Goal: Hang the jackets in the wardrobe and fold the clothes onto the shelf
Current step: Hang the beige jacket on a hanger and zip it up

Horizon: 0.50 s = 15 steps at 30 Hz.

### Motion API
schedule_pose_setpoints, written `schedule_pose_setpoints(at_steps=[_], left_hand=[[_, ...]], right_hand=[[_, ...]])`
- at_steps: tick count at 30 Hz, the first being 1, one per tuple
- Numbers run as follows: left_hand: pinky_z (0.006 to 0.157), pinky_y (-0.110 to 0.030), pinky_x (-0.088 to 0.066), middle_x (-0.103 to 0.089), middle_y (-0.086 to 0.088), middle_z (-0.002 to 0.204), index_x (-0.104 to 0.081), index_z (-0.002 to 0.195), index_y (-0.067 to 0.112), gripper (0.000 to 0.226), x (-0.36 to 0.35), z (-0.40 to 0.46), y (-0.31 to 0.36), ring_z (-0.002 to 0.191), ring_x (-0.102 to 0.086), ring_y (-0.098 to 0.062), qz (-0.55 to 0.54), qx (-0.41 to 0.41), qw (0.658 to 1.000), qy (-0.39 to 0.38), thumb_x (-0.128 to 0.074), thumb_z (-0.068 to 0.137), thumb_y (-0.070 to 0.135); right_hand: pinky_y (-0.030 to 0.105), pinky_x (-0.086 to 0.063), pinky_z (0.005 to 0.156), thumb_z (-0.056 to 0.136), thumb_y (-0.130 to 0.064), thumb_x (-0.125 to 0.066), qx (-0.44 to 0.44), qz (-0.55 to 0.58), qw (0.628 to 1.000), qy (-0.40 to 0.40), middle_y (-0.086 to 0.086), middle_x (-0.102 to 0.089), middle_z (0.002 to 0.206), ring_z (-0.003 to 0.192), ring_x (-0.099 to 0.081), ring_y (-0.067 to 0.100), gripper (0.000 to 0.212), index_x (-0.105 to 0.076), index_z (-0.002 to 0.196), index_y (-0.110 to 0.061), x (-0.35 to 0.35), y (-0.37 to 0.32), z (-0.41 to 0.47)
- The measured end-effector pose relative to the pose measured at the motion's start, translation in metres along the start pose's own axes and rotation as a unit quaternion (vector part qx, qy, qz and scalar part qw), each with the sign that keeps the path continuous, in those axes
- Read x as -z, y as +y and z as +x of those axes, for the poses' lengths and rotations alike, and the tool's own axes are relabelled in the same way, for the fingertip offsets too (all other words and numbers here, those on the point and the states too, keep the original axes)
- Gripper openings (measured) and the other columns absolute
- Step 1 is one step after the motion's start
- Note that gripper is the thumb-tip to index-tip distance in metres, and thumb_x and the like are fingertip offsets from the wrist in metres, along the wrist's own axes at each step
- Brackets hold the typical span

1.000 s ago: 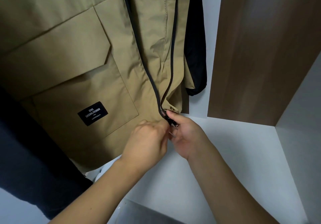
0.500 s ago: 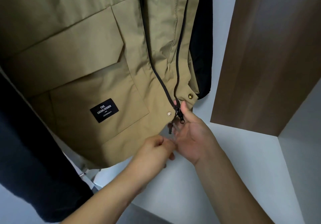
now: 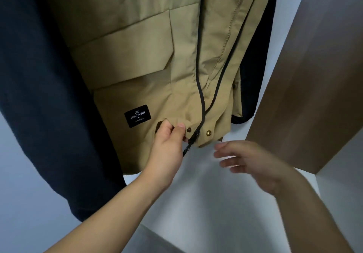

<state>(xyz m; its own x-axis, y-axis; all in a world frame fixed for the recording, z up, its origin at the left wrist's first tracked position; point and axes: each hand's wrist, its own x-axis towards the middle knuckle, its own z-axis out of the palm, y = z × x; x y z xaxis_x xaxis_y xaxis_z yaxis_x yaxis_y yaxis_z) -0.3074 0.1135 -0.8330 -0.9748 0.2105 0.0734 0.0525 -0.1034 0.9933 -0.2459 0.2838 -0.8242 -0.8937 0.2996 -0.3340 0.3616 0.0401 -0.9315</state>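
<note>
At frame center, the left hand pinches the tan jacket hem beside the zipper; the right hand hovers lower right, fingers loosely spread, holding nothing.

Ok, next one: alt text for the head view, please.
A tan jacket hangs in a wardrobe, its zip joined only at the hem; the left hand pinches the hem beside the zipper pull while the right hand hovers open, touching nothing. A dark garment hangs on its left.
</note>
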Motion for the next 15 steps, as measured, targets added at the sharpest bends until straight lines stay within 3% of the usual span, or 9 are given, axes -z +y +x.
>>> schedule_pose_setpoints(at_steps=[3, 6, 9, 12, 15], left_hand=[[0.061, -0.011, -0.044, -0.062, 0.013, 0.069, -0.056, 0.086, 0.017, 0.022, 0.009, 0.003, 0.011, 0.061, -0.055, 0.002, -0.03, 0.003, 0.999, -0.026, -0.044, 0.104, 0.016], [0.061, -0.023, -0.041, -0.056, -0.004, 0.076, -0.054, 0.086, 0.014, 0.022, 0.013, 0.007, 0.015, 0.066, -0.048, -0.012, -0.053, 0.012, 0.999, -0.007, -0.042, 0.105, 0.013], [0.058, -0.026, -0.037, -0.052, -0.013, 0.077, -0.051, 0.09, 0.008, 0.018, 0.016, 0.01, 0.017, 0.062, -0.044, -0.016, -0.102, 0.026, 0.994, 0.012, -0.04, 0.105, 0.009], [0.052, -0.021, -0.041, -0.059, -0.01, 0.075, -0.054, 0.096, 0.005, 0.018, 0.022, 0.011, 0.018, 0.054, -0.05, -0.01, -0.109, 0.033, 0.994, 0.002, -0.039, 0.106, 0.01], [0.059, -0.026, -0.039, -0.053, -0.015, 0.084, -0.054, 0.1, 0.004, 0.015, 0.026, 0.01, 0.019, 0.061, -0.045, -0.014, -0.081, 0.029, 0.996, -0.009, -0.042, 0.105, 0.013]], right_hand=[[0.028, -0.046, 0.079, 0.079, -0.043, -0.059, 0.142, -0.027, 0.981, 0.128, -0.01, -0.068, 0.103, 0.096, -0.062, 0.008, 0.03, -0.072, 0.104, -0.034, 0.012, -0.034, -0.003], [0.034, -0.049, 0.085, 0.078, -0.057, -0.051, 0.212, -0.201, 0.954, 0.071, -0.01, -0.066, 0.103, 0.098, -0.059, 0.008, 0.038, -0.071, 0.097, -0.032, -0.014, -0.059, 0.013], [0.034, -0.05, 0.075, 0.092, -0.032, -0.052, 0.226, -0.379, 0.897, 0.012, -0.006, -0.064, 0.092, 0.088, -0.06, 0.014, 0.016, -0.067, 0.091, -0.026, -0.033, -0.065, 0.027], [0.035, -0.048, 0.076, 0.089, -0.016, -0.058, 0.208, -0.328, 0.919, -0.066, -0.003, -0.067, 0.088, 0.081, -0.059, 0.015, 0.013, -0.07, 0.093, -0.018, -0.036, -0.063, 0.032], [0.037, -0.046, 0.083, 0.078, -0.025, -0.058, 0.224, -0.214, 0.948, -0.077, 0.002, -0.064, 0.083, 0.082, -0.058, 0.015, 0.02, -0.063, 0.085, -0.007, -0.036, -0.065, 0.032]])
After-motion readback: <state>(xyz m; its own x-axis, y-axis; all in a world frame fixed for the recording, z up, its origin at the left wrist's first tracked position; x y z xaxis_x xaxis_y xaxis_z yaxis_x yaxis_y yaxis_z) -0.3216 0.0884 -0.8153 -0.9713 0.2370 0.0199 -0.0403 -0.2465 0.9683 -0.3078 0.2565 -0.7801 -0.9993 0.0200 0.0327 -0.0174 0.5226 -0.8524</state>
